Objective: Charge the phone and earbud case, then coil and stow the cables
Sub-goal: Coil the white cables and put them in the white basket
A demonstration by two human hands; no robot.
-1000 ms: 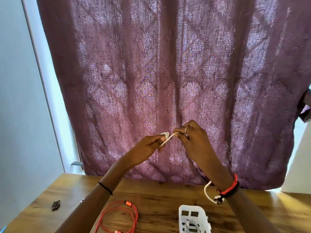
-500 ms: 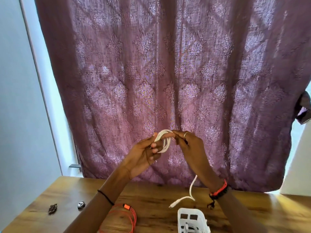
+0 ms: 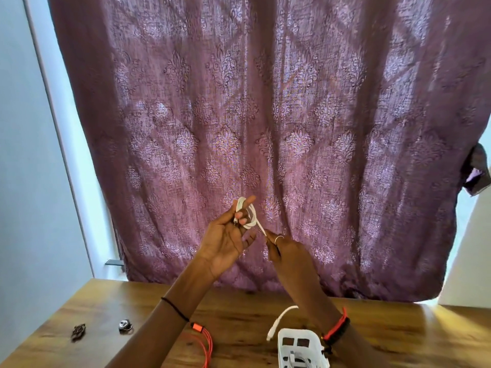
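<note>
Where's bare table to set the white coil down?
Biggest bare wood: table right of the white basket, up to the curtain. Smaller patch between orange cable and basket, but the loose end of the white cable hangs there. Front centre is crowded with both.

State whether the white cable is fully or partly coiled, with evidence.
Partly coiled: the white cable loops round the left hand, a strand runs to the right hand, and its end hangs by the basket.
</note>
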